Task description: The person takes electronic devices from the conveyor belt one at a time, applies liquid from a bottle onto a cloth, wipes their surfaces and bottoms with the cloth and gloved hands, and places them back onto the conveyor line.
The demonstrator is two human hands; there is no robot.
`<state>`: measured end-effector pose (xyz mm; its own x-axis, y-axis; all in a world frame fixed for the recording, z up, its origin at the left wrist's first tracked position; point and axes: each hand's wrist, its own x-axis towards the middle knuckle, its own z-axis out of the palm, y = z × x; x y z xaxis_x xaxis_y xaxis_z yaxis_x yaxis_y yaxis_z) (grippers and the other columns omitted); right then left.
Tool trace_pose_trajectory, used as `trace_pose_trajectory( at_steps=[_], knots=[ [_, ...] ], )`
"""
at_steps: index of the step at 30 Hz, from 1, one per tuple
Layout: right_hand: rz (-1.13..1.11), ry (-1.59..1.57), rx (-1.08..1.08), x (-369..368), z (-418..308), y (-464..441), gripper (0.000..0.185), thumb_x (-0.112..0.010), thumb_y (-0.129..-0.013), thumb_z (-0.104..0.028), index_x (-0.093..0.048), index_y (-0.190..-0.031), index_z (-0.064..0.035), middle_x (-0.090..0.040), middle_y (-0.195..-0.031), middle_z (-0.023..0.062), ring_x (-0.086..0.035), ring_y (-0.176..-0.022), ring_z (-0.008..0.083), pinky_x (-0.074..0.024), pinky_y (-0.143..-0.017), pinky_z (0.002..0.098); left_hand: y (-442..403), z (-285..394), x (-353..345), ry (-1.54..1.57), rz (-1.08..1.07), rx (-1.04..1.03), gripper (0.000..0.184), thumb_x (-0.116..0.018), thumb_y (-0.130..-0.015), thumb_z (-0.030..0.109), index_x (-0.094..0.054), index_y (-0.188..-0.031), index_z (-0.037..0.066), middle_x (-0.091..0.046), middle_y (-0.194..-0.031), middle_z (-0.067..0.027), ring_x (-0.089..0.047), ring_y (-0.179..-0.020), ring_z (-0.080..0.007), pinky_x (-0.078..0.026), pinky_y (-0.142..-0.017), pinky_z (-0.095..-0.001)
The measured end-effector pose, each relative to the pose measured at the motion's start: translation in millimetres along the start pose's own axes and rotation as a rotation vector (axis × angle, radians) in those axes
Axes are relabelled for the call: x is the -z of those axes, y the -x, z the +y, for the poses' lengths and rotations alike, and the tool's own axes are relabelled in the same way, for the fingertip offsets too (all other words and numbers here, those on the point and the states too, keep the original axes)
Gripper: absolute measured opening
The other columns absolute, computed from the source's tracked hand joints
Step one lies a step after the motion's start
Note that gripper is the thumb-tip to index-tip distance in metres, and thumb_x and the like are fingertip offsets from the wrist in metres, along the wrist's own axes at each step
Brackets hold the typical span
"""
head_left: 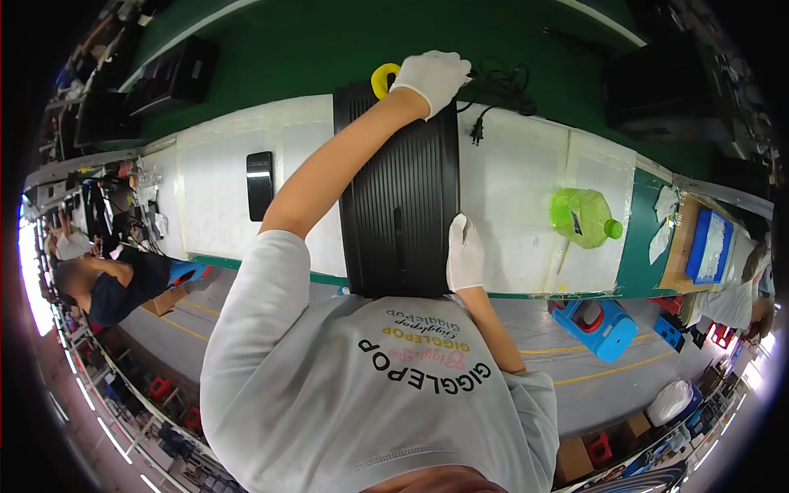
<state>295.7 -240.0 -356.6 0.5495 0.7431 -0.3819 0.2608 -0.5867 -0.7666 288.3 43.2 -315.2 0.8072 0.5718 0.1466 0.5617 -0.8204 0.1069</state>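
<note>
You've got the black ribbed housing [400,193] lengthwise in front of you on the white tabletop [514,181], its near end right up against your shirt [394,370] and its far end at the border of the green surface [288,49]. Your left hand [431,80] is reaching across to that far end, by the yellow ring [381,81]; its fingers are bent, but whether that grip is clamped on anything, I can't tell. Your right hand [466,255] is at the near right side, laid along the wall, the grip loose rather than closed round anything.

So here's the risk: the near end sits at the tabletop's front edge, and a pull toward you could tip or slide it into your body, with that flat right hand offering little to catch it. Watch the black cable [505,86], too! It's loosely coiled just beside your left hand, its plug [477,131] lying on the white by the housing; a sideways shift could snag it or trap it underneath. Those gloves could slip on the ribs if you push one-sided. Over left, the phone [260,186] lies within a wide swing's reach; the green bottle [583,218] on the right is well apart, a smaller worry.
</note>
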Motion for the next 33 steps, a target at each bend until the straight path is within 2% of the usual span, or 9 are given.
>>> trace_pose_trajectory(
  at_steps=[4,5,9,11,14,17,19,27,33],
  knots=[
    [0.02,-0.168,-0.055,-2,6,13,0.049,-0.033,-0.099,-0.038,-0.054,-0.118,0.0017,-0.059,-0.111,0.0243,-0.054,-0.104,0.0408,-0.042,-0.089,0.045,27,23,19,-0.034,-0.041,-0.039,0.012,-0.055,-0.085,0.015,-0.062,-0.084,0.005,-0.061,-0.091,-0.0095,-0.062,-0.089,-0.0274,-0.054,-0.069,-0.0385],
    [0.044,-0.125,-0.006,-1,9,14,0.047,-0.033,-0.1,-0.036,-0.054,-0.117,0.0019,-0.059,-0.109,0.025,-0.054,-0.103,0.0414,-0.0423,-0.089,0.0448,42,38,24,-0.024,-0.195,-0.039,0.008,-0.055,-0.079,0.009,-0.062,-0.079,0.005,-0.062,-0.087,-0.0107,-0.063,-0.084,-0.0276,-0.054,-0.067,-0.0389],
    [0.12,0.005,0.261,-9,39,25,0.042,-0.032,-0.1,-0.03,-0.055,-0.112,0.0029,-0.059,-0.104,0.0271,-0.054,-0.097,0.044,-0.0427,-0.087,0.0447,155,109,30,0.265,-0.271,-0.258,0.007,-0.058,-0.077,0.016,-0.061,-0.074,0.011,-0.058,-0.077,-0.007,-0.061,-0.074,-0.0236,-0.052,-0.059,-0.0356],
    [0.023,-0.12,0.207,-3,34,32,0.041,-0.03,-0.1,-0.028,-0.056,-0.109,0.0035,-0.058,-0.104,0.0278,-0.054,-0.095,0.045,-0.0429,-0.086,0.0444,182,119,26,0.292,-0.124,-0.26,0.008,-0.058,-0.076,0.018,-0.059,-0.07,0.013,-0.054,-0.072,-0.003,-0.058,-0.069,-0.0203,-0.049,-0.055,-0.0324],
    [0.035,-0.13,0.104,-2,34,32,0.043,-0.03,-0.101,-0.027,-0.055,-0.114,0.004,-0.059,-0.108,0.0249,-0.057,-0.1,0.0405,-0.0433,-0.089,0.0402,151,93,33,0.15,-0.079,-0.125,0.009,-0.06,-0.074,0.017,-0.057,-0.067,0.012,-0.052,-0.071,-0.0033,-0.057,-0.066,-0.0188,-0.048,-0.051,-0.0327],
    [0.015,-0.145,0.153,0,27,25,0.044,-0.029,-0.101,-0.027,-0.054,-0.119,0.0052,-0.059,-0.112,0.0238,-0.056,-0.106,0.0378,-0.0422,-0.092,0.0397,114,26,24,-0.007,0.114,0.206,0.013,-0.061,-0.077,0.019,-0.057,-0.069,0.011,-0.054,-0.073,-0.007,-0.058,-0.067,-0.0243,-0.049,-0.053,-0.0368],
    [-0.019,-0.144,0.169,-2,34,24,0.045,-0.028,-0.102,-0.027,-0.051,-0.122,0.006,-0.058,-0.115,0.024,-0.055,-0.11,0.0367,-0.0409,-0.094,0.0396,112,-19,17,-0.025,0.331,0.191,0.013,-0.063,-0.078,0.022,-0.056,-0.074,0.011,-0.051,-0.072,-0.0057,-0.057,-0.066,-0.0233,-0.048,-0.053,-0.0358],
    [-0.129,-0.121,0.042,0,29,22,0.047,-0.025,-0.102,-0.027,-0.045,-0.128,0.0069,-0.055,-0.122,0.0239,-0.053,-0.115,0.034,-0.0384,-0.098,0.0379,224,28,30,0.155,0.147,0.35,0.025,-0.07,-0.074,0.023,-0.048,-0.075,0.011,-0.045,-0.075,-0.0062,-0.053,-0.065,-0.0227,-0.043,-0.051,-0.0365],
    [-0.112,-0.234,0.024,-3,34,22,0.047,-0.025,-0.102,-0.026,-0.046,-0.127,0.0073,-0.057,-0.119,0.0219,-0.055,-0.11,0.0324,-0.0395,-0.097,0.0373,235,12,2,0.305,0.219,0.711,0.015,-0.061,-0.082,0.01,-0.054,-0.095,0.006,-0.054,-0.087,-0.0172,-0.058,-0.079,-0.0368,-0.048,-0.062,-0.0452]
  ],
)
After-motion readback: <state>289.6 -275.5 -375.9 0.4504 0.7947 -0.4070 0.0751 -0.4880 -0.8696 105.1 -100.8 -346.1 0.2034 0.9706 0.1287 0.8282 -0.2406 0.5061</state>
